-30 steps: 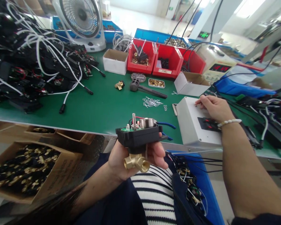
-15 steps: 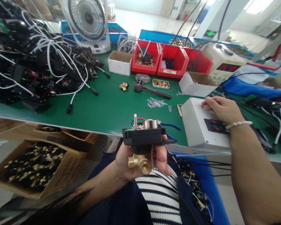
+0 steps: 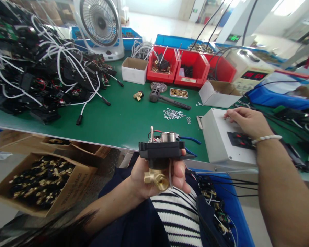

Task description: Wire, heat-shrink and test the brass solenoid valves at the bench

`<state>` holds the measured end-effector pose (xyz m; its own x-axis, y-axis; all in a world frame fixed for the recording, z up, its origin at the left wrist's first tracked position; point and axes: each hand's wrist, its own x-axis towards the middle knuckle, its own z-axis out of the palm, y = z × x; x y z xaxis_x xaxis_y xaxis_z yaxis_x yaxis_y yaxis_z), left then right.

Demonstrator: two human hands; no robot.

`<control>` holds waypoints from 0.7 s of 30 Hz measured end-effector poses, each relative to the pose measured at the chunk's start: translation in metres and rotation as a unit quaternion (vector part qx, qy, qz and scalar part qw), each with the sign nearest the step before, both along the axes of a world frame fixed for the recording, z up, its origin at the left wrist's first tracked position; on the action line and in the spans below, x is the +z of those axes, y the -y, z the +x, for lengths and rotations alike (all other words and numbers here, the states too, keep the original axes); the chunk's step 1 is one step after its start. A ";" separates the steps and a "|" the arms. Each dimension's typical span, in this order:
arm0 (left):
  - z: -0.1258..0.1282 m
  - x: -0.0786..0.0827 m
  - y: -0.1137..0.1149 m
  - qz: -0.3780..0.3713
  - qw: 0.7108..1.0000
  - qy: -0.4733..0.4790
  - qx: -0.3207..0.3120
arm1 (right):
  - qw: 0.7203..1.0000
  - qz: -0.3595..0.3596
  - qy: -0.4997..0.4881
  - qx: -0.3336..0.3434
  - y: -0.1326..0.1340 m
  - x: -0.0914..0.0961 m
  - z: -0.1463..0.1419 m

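My left hand is closed around a motorized valve, held up in front of the table's near edge. Its black actuator housing is uncovered on top, showing a silver motor, an upright metal shaft and red wires. Below the housing sits a brass valve body with its threaded port facing me. At the right, my right hand rests on a light grey control box, thumb and fingertips pinched on a small metal toggle switch. Blue-handled pliers lie partly hidden behind the valve.
Black housings with white cables are heaped at the left, near a fan. A mallet, metal clips and a brass fitting lie mid-table. Red bins stand behind. A carton of brass valves is lower left.
The whole view has shifted slightly, so things appear a little further right and lower. Both hands keep their holds on the valve and the switch.
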<state>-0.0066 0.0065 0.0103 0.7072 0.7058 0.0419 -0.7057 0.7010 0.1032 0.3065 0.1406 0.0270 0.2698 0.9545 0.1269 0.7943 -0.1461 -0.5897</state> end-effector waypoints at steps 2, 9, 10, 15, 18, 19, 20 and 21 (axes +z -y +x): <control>0.000 0.001 0.000 -0.002 1.000 0.018 -0.006 | 1.000 -0.002 0.001 -0.001 -0.001 -0.001 0.001; 0.001 0.001 0.000 -0.006 0.998 0.056 -0.006 | 1.000 -0.007 0.002 -0.013 -0.001 -0.002 0.001; 0.001 0.001 0.000 -0.004 0.998 0.059 -0.006 | 1.000 -0.008 0.003 -0.014 -0.001 -0.002 0.001; 0.001 0.002 0.000 -0.003 0.998 0.067 -0.006 | 1.000 -0.012 0.003 -0.016 -0.001 -0.001 0.000; 0.002 0.002 -0.001 -0.001 0.998 0.065 -0.013 | 1.000 -0.012 0.004 -0.017 -0.001 -0.002 0.000; 0.001 0.002 -0.001 0.000 0.998 0.063 -0.015 | 1.000 -0.011 0.004 -0.018 -0.001 -0.002 0.000; 0.001 0.002 -0.001 0.001 0.998 0.061 -0.017 | 1.000 -0.012 0.005 -0.018 -0.001 -0.002 0.000; 0.001 0.002 0.000 0.002 0.998 0.058 -0.017 | 1.000 -0.012 0.006 -0.018 -0.001 -0.002 0.000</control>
<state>-0.0056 0.0069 0.0122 0.7208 0.6813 0.1273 -0.6890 0.7243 0.0252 0.3063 0.1417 0.0249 0.3024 0.9471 0.1076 0.7952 -0.1885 -0.5764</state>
